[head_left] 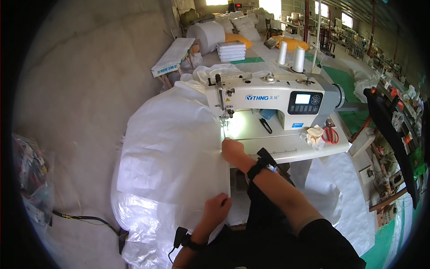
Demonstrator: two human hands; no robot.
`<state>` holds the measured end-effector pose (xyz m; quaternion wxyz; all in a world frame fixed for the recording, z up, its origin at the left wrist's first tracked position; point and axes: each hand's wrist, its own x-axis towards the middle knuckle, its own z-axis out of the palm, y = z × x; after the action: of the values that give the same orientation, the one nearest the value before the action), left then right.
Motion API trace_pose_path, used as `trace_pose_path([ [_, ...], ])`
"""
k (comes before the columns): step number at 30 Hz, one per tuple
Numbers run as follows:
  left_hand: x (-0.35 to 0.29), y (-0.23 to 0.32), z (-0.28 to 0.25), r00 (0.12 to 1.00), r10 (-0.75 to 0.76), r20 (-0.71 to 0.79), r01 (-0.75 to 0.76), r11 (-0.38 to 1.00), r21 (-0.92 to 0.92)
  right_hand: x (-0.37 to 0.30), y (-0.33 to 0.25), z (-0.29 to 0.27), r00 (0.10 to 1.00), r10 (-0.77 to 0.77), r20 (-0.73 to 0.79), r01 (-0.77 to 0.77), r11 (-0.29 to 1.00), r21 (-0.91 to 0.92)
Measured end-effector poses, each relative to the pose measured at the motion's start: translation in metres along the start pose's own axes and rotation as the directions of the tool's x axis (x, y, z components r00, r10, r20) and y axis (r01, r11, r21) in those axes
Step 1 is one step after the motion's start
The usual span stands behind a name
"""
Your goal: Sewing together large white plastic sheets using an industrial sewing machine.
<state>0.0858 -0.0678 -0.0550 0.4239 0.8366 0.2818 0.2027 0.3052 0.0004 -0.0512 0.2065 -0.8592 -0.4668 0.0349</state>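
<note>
The right hand (233, 150) lies flat, fingers released, on the edge of a large white woven sheet (172, 152), just before the needle of the white sewing machine (268, 101). The left hand (217, 208), nearer the body, pinches the same edge. The sheet spreads left of both hands, off the table (295, 145). Red scissors (330, 134) lie well right of the right hand.

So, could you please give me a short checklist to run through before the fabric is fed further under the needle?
1. Right hand flat on the white fabric beside the needle: ok.
2. Left hand pinching the near edge: ok.
3. Fingers out of the needle area: cannot tell, they lie close.
4. Work light on: ok.
5. Scissors out of the seam path: ok.
6. Thread cones upright: ok.
</note>
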Motion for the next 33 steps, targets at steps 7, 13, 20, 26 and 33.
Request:
trace_pose_path([
  [7, 0.011, -0.022, 0.005, 0.987, -0.096, -0.131, 0.089, 0.994, -0.065, -0.033, -0.011, 0.031, 0.999, 0.049, -0.016, -0.049, 0.999, 0.021],
  [13, 0.044, -0.034, 0.013, 0.967, -0.253, 0.037, 0.246, 0.879, -0.408, -0.055, -0.010, 0.025, 0.995, 0.075, 0.059, -0.081, 0.992, 0.096],
  [20, 0.069, -0.030, 0.008, 0.848, -0.386, 0.363, 0.518, 0.457, -0.723, -0.055, -0.006, 0.027, 0.990, 0.103, 0.099, -0.119, 0.978, 0.170],
  [26, 0.071, -0.034, -0.007, 0.861, -0.269, 0.431, 0.508, 0.417, -0.754, -0.054, -0.001, 0.030, 0.995, 0.089, 0.053, -0.100, 0.964, 0.246],
  [33, 0.083, -0.092, -0.059, 0.855, 0.322, -0.406, 0.024, 0.759, 0.651, -0.050, -0.001, 0.026, 0.994, 0.088, 0.058, -0.096, 0.986, 0.140],
])
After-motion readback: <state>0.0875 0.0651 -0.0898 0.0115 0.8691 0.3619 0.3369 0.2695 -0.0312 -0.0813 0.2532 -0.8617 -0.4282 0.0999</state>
